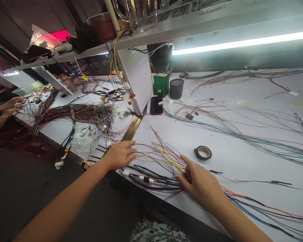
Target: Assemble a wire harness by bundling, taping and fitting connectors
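My left hand [120,155] is at the left end of a wire harness near the table's front edge, fingers spread over thin loose wires [154,151]. My right hand [203,185] is around the middle of the harness, with index finger and thumb apart and the other fingers curled under. A yellow wire section [175,163] runs in between that thumb and index finger. Black sleeved cables [161,183] and a white connector [126,172] lie between my hands. Right of my right hand, orange, black and blue wires [255,215] trail across the table.
A roll of black tape [203,153] lies beyond my right hand. Farther back are a phone [156,105], a green box [161,84] and a black mesh cup [176,89]. Long wires [242,134] cross the right side. Leftward, past a divider [137,77], are a wire heap [75,116] and another person's hands [11,107].
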Demonstrator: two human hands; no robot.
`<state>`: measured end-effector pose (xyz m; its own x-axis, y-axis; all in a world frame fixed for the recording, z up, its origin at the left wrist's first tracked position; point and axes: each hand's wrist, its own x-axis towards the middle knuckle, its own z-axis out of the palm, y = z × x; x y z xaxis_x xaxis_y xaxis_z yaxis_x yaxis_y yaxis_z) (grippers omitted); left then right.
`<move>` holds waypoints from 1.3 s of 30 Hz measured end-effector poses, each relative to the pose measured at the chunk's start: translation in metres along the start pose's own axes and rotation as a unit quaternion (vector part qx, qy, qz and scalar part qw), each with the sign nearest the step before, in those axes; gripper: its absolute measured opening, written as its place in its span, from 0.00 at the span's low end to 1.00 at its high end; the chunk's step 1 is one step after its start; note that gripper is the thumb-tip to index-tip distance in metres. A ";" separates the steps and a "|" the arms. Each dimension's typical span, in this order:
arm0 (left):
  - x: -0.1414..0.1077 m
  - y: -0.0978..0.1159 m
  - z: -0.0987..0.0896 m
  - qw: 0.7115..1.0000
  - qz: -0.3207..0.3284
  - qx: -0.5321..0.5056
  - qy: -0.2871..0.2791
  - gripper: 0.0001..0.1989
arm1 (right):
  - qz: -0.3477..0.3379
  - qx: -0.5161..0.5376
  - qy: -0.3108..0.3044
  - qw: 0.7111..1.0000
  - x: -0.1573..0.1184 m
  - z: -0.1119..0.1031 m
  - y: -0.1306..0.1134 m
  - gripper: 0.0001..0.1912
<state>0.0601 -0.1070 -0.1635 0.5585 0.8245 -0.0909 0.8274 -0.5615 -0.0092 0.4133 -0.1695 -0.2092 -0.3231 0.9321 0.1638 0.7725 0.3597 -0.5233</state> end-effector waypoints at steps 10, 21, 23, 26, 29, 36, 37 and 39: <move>0.009 0.004 0.028 0.995 -0.045 -0.059 0.074 0.13 | -0.075 -0.023 -0.093 0.993 0.046 0.004 -0.024 0.16; 0.001 0.016 0.020 0.998 -0.013 -0.010 0.057 0.16 | -0.140 -0.031 -0.095 0.985 0.057 0.027 -0.033 0.13; 0.002 0.030 0.018 0.999 -0.004 -0.016 0.052 0.17 | -0.107 -0.026 -0.109 0.988 0.055 0.029 -0.035 0.15; 0.003 0.050 0.020 0.999 0.002 -0.032 0.040 0.21 | -0.052 -0.011 -0.136 0.989 0.056 0.028 -0.039 0.16; 0.007 0.064 0.025 0.999 -0.006 -0.041 0.035 0.26 | -0.028 -0.004 -0.144 0.989 0.058 0.027 -0.038 0.16; 0.014 0.068 0.030 0.995 -0.040 -0.078 0.055 0.19 | 0.005 0.007 -0.121 0.993 0.056 0.020 -0.029 0.20; 0.015 0.067 0.029 0.995 -0.033 -0.084 0.052 0.16 | 0.008 0.018 -0.119 0.993 0.056 0.019 -0.029 0.20; 0.015 0.065 0.027 0.993 -0.017 -0.105 0.044 0.12 | 0.021 0.047 -0.117 0.992 0.056 0.016 -0.030 0.18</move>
<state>0.1210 -0.1327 -0.1925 0.5258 0.8506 -0.0064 0.8346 -0.5144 0.1971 0.3636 -0.1290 -0.1976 -0.4180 0.9069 -0.0521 0.7375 0.3054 -0.6023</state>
